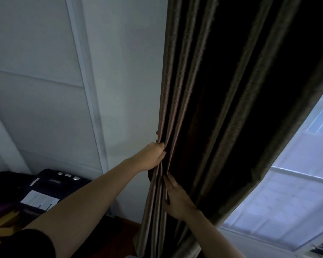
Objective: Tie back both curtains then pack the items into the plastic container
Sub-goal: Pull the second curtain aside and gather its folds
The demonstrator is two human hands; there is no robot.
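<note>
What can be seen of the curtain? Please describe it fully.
The curtain is dark brown, of thick woven-looking cloth, and hangs in vertical folds beside the white wall. It is bunched, so the window on its right shows. The left hand grips the folds at its wall-side edge; the right hand holds a fold lower down. No tie is visible.

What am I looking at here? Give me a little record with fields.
scene: a person at a dark curtain beside a window
left hand: grips the curtain's gathered edge, fingers curled round it
right hand: lower down, fingers laid along the folds; grip unclear
tie-back: none seen
lower left: dark case with a white label
plastic container: not in view
</note>
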